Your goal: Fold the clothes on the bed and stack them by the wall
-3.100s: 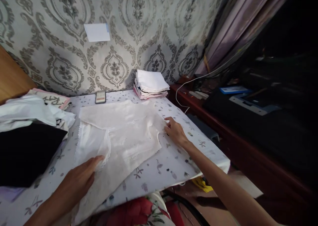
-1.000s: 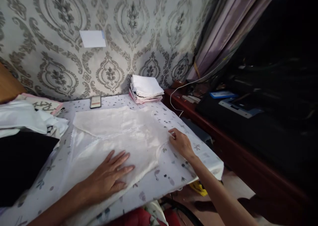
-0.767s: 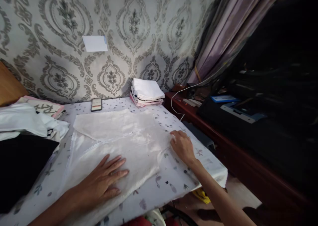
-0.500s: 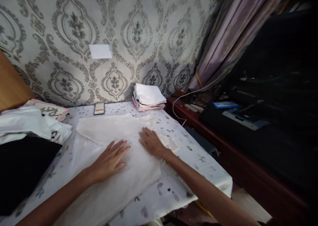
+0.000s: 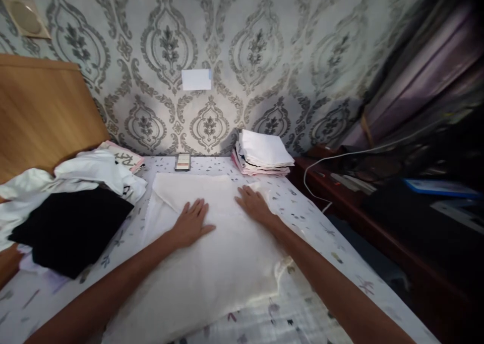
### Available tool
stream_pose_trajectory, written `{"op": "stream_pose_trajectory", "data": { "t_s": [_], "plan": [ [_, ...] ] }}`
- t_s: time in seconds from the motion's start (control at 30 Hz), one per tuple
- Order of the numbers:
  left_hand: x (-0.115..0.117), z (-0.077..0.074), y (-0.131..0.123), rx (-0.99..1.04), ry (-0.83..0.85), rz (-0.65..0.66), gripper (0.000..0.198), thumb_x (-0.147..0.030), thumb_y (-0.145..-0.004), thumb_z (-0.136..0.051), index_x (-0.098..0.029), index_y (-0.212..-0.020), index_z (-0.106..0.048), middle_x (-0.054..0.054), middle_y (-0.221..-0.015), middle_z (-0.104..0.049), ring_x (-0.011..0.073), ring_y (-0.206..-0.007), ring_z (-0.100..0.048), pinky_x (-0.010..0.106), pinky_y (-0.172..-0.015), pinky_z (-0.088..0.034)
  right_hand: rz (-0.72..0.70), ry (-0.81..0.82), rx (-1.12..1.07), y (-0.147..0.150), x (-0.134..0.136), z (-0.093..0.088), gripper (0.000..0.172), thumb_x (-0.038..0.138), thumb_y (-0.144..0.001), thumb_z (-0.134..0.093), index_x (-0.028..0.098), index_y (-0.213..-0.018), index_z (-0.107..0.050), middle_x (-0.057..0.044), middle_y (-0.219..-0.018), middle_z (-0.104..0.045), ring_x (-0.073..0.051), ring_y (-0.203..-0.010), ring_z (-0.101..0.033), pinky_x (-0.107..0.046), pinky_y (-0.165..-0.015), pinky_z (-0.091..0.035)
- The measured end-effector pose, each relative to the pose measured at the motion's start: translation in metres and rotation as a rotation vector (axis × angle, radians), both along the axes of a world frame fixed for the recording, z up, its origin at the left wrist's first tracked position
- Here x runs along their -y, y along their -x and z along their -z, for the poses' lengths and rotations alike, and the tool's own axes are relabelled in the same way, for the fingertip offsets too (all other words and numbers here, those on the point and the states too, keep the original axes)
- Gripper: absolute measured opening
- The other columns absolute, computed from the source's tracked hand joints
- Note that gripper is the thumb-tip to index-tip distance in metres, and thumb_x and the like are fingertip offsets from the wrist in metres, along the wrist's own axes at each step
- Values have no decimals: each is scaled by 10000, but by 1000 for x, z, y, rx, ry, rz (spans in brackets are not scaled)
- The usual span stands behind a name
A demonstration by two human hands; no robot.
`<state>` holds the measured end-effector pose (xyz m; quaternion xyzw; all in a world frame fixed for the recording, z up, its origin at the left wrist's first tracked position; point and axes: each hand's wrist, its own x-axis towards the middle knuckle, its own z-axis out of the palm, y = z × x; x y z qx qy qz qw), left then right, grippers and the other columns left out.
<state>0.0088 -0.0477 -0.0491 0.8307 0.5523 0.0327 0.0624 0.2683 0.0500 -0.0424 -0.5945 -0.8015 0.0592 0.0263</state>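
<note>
Shirt (image 5: 227,253) smoothing, by the looks of it, so I'd go light and slow. Left hand (image 5: 190,227) and right hand (image 5: 254,204) are both palm down on it, fingers loosely spread, not gripping anything. Good setup imo: pin with one, sweep outward with the other, and sort the bunched edge near the right forearm (image 5: 321,278), which could turn into a crease. Fabric seems thin, so pushing hard would probably drag it. Looks-wise it's plain off-white, mostly flat, with one layer angled over a paler one at far left. It's mid-spread on the patterned sheet (image 5: 333,233), black cloth (image 5: 83,223) off left, folded pile (image 5: 264,150) beyond its far right corner.
</note>
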Motion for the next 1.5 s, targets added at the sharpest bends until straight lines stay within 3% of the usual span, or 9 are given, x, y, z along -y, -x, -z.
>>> {"op": "stream_pose_trajectory", "data": {
  "t_s": [0.13, 0.43, 0.53, 0.67, 0.93, 1.1, 1.3, 1.4, 1.5],
  "plan": [
    [-1, 8, 39, -33, -33, -208, 786, -661, -984, -316, -108, -1541, -364, 218, -1641, -265, 393, -1535, -184, 611, -1206, -201, 52, -65, 10, -9, -17, 15, 549, 425, -1050, -283, 190, -1533, -391, -130, -1637, -324, -265, -1527, -250, -515, -1205, -256],
    [2, -13, 138, 214, -212, -320, 544, -432, -1019, -284, -114, -1391, -521, 181, -1547, -463, 254, -1451, -412, 439, -1204, -322, 7, -185, -34, -9, -16, 23, 486, 362, -1028, -308, 146, -1408, -521, -187, -1533, -465, -302, -1460, -362, -574, -1158, -300],
    [4, -14, 139, 206, -194, -262, 592, -483, -1016, -300, -125, -1463, -447, 165, -1621, -354, 247, -1516, -294, 443, -1230, -267, -75, -205, -49, 16, -1, 16, 450, 337, -1022, -328, 148, -1361, -555, -190, -1554, -438, -305, -1472, -338, -582, -1176, -257],
    [10, -6, 127, 64, -20, -163, 629, -505, -1030, -274, -152, -1546, -343, 138, -1667, -257, 256, -1557, -170, 494, -1245, -190, -383, -66, -113, 72, 34, 5, 497, 397, -1037, -324, 155, -1431, -506, -160, -1617, -349, -284, -1522, -247, -529, -1207, -235],
    [18, -6, 150, -12, 118, -294, 714, -524, -1027, -260, -92, -1593, -203, 182, -1684, -136, 285, -1564, -111, 528, -1242, -148, -673, 38, -187, 153, 94, 13, 629, 514, -1048, -317, 134, -1547, -366, -158, -1645, -289, -273, -1549, -170, -532, -1247, -130],
    [32, -10, 112, 82, 11, -313, 649, -482, -1044, -200, -113, -1575, -249, 181, -1672, -208, 284, -1561, -133, 536, -1231, -172, -834, -3, -245, 173, 131, 16, 659, 525, -1034, -388, 84, -1524, -395, -198, -1612, -340, -310, -1534, -208, -547, -1252, -126],
    [74, -9, 57, 184, 1, 3, 624, -491, -1063, -118, -185, -1598, -211, 91, -1694, -183, 197, -1567, -111, 429, -1259, -127, -1007, 114, -318, 143, 163, 8, 555, 448, -980, -566, 107, -1416, -536, -187, -1483, -526, -314, -1460, -364, -533, -1230, -235],
    [89, -4, 61, 107, 32, 65, 623, -515, -1062, -147, -202, -1590, -252, 91, -1681, -229, 209, -1562, -144, 449, -1262, -102, -1000, 185, -328, 95, 170, 2, 568, 410, -1001, -536, 186, -1514, -437, -126, -1571, -439, -254, -1506, -298, -496, -1249, -215],
    [96, -3, 76, 16, 20, 83, 607, -525, -1060, -189, -223, -1568, -322, 83, -1675, -250, 226, -1556, -179, 472, -1262, -97, -838, 190, -306, 36, 177, -4, 517, 397, -1030, -480, 272, -1528, -421, -64, -1631, -349, -223, -1528, -253, -487, -1257, -208]
  ]
}}
